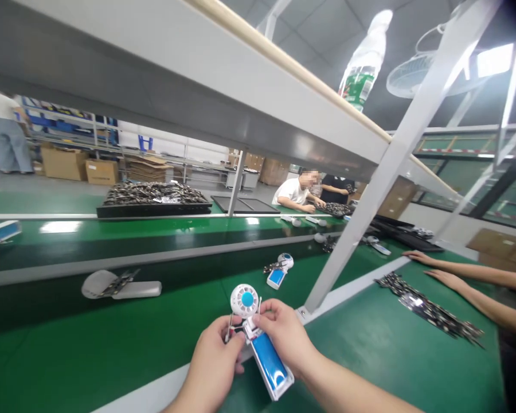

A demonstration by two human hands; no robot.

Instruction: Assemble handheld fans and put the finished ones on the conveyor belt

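Over the smooth green surface (370,355), my right hand (286,332) and curled left hand (217,358) grip the white plastic fan (251,328) between them at its neck: glossy blue oblong block (269,358), round slotted head (241,311), thin wires (229,330) beside my left fingertips

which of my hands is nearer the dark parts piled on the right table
Right. The right hand, holding the white fan, is left of the dark parts; the left hand is farther left, across the fan.

Head-worn view, forward and down, close over the green worktop (370,355).
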